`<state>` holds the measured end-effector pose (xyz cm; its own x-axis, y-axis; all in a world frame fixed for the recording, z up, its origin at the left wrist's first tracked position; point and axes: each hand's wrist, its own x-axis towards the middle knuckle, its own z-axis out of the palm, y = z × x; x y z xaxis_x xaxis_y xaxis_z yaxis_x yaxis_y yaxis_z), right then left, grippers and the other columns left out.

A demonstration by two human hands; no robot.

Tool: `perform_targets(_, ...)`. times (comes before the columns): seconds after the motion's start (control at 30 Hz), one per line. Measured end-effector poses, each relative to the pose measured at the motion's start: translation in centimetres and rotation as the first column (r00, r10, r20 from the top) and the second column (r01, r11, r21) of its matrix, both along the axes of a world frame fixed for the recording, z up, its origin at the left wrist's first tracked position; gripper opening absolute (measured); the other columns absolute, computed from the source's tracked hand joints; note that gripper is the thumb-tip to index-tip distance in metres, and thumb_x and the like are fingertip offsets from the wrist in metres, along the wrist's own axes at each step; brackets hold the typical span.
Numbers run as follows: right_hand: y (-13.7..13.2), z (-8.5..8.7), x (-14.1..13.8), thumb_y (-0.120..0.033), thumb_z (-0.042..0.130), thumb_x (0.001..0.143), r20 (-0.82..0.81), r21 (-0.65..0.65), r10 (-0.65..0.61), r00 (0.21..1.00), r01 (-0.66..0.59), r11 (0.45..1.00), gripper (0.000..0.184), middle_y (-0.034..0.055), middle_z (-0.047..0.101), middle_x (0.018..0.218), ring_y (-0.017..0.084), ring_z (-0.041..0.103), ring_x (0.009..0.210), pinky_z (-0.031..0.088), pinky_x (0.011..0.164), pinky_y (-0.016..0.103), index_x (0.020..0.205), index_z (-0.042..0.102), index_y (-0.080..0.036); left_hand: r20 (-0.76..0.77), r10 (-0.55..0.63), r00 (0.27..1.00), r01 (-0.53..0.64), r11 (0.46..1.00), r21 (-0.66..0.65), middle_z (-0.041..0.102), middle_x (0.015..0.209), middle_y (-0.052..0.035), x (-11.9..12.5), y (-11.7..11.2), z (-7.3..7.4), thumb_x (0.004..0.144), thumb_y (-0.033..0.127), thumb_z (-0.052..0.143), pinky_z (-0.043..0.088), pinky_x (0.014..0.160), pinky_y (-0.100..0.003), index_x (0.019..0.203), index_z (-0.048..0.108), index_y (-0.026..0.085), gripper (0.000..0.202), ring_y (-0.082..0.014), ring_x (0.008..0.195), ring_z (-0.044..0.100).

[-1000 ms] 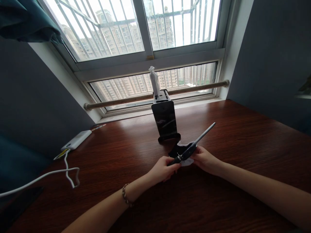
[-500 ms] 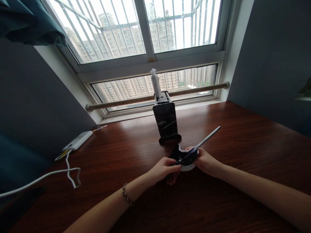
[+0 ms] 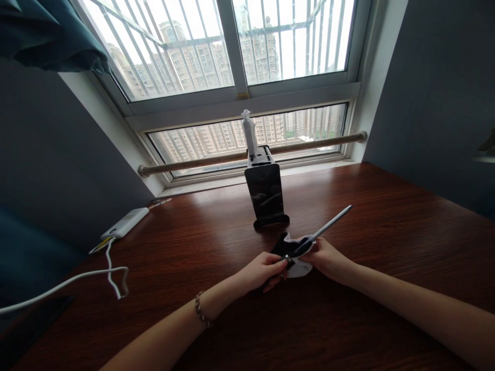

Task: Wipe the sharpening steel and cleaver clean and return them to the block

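Black and white, over the table (image 3: 367,216) before the black tissue holder (image 3: 266,190): clasping the bundle (image 3: 298,267) by its dark side in the left hand (image 3: 265,270), pinching its pale edge in the right hand (image 3: 328,257). Probably braced both ways to steady the slim grey rod (image 3: 330,223), slanting upward.

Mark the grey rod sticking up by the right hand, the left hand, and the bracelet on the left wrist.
Grey rod (image 3: 330,223): head view, middle of its bare shaft.
Left hand (image 3: 260,270): head view, back of the hand.
Bracelet (image 3: 198,310): head view, visible middle of its band.
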<state>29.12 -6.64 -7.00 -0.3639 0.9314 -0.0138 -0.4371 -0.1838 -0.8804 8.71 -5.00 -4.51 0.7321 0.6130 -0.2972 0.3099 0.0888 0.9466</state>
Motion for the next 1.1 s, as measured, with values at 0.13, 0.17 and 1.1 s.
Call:
perform_targets(0.13, 0.08, -0.17, 0.10, -0.018, 0.079, 0.062, -0.004, -0.022, -0.003, 1.000, 0.003, 1.000, 0.026, 0.0075, 0.065, 0.086, 0.014, 0.060, 0.078, 0.046, 0.074, 0.024, 0.083, 0.067, -0.010, -0.009, 0.006, 1.000, -0.006, 1.000, 0.026, 0.040, 0.047, 0.0068, 0.12, -0.03, -0.16, 0.081, 0.060, 0.046, 0.022, 0.035, -0.021, 0.074, 0.052, 0.014, 0.046, -0.0054, 0.034, 0.034)
perform_targets(0.17, 0.08, -0.21, 0.13, -0.018, 0.079, 0.062, -0.008, -0.024, -0.004, 1.000, 0.004, 1.000, 0.026, 0.0074, 0.065, 0.086, 0.014, 0.060, 0.078, 0.046, 0.074, 0.025, 0.084, 0.067, -0.011, -0.009, 0.003, 1.000, -0.003, 0.999, 0.032, 0.040, 0.046, 0.0069, 0.13, -0.03, -0.19, 0.082, 0.059, 0.046, 0.022, 0.035, -0.021, 0.074, 0.051, 0.014, 0.046, -0.0055, 0.034, 0.034)
perform_targets(1.1, -0.13, -0.19, 0.18, -0.022, 0.077, 0.065, 0.018, -0.016, 0.014, 1.000, -0.013, 1.000, 0.029, 0.0079, 0.065, 0.088, 0.016, 0.061, 0.085, 0.046, 0.077, 0.025, 0.091, 0.068, -0.012, -0.087, 0.042, 0.995, -0.040, 0.999, 0.028, 0.045, 0.053, 0.0054, 0.40, -0.07, 0.29, 0.076, 0.042, 0.061, 0.023, 0.032, -0.019, 0.081, 0.057, 0.012, 0.031, -0.0048, 0.036, 0.036)
